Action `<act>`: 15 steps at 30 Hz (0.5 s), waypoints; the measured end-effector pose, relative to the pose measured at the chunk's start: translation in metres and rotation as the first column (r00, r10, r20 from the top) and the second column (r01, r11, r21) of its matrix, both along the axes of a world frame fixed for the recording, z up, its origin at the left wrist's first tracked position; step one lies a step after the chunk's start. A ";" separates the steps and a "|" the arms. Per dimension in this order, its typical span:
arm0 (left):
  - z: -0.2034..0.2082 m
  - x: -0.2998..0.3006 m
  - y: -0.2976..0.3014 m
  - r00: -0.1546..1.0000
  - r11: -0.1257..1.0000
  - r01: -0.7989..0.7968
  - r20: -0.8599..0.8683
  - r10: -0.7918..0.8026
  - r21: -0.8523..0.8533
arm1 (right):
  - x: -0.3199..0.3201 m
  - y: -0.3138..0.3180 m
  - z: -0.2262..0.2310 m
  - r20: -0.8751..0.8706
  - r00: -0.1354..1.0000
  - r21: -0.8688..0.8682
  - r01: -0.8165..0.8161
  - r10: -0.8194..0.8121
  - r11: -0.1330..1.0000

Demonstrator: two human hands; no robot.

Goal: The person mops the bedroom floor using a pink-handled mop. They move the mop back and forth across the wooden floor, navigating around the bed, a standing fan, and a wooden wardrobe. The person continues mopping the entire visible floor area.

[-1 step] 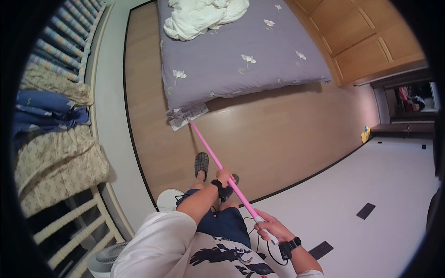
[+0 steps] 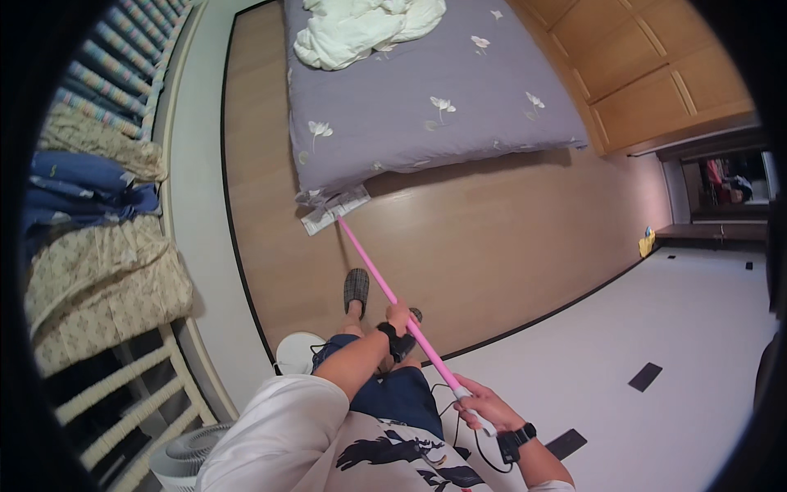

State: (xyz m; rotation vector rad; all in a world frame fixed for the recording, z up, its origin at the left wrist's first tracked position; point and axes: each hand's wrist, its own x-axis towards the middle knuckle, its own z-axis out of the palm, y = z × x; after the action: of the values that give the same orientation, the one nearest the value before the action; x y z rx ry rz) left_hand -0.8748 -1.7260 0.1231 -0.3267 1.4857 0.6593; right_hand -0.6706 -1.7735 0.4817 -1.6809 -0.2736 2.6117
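Note:
A flat mop with a pink pole (image 2: 367, 262) slants from beside my waist to the foot of the bed. My left hand (image 2: 399, 317) is closed round the middle of the pole. Behind it, my right hand (image 2: 485, 409) grips the white handle end. The white flat mop head (image 2: 320, 222) lies on the wood floor (image 2: 484, 238) at the bed's near left corner. The hanging edge of the purple flowered bedspread (image 2: 385, 123) covers part of the mop head.
Rumpled white bedding (image 2: 352, 37) lies on the bed. Wooden cabinets (image 2: 648, 82) stand at the far right. To my left, a rack holds a patterned quilt (image 2: 115, 275) and blue cloth (image 2: 90, 193). Near my left side are a white round-topped object (image 2: 299, 353) and a fan (image 2: 188, 455).

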 end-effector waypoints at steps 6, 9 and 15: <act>0.077 0.041 -0.073 0.898 0.957 -0.231 0.339 0.280 -0.178 | 0.059 -0.016 0.051 0.047 0.991 -0.084 -0.119 0.123 0.989; 0.088 0.036 -0.070 0.959 0.983 -0.168 0.216 0.181 -0.078 | 0.050 -0.002 0.051 0.065 0.989 -0.122 -0.125 0.134 0.985; -0.009 -0.047 -0.031 0.991 0.991 -0.126 0.046 0.124 0.052 | -0.031 0.055 0.003 -0.044 0.965 0.043 -0.258 0.260 0.965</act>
State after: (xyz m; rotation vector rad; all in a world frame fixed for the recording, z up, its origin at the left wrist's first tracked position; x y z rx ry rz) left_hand -0.9219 -1.7567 0.1141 -0.3916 1.4119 0.7875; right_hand -0.7020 -1.7184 0.4845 -1.6685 -0.5734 2.8046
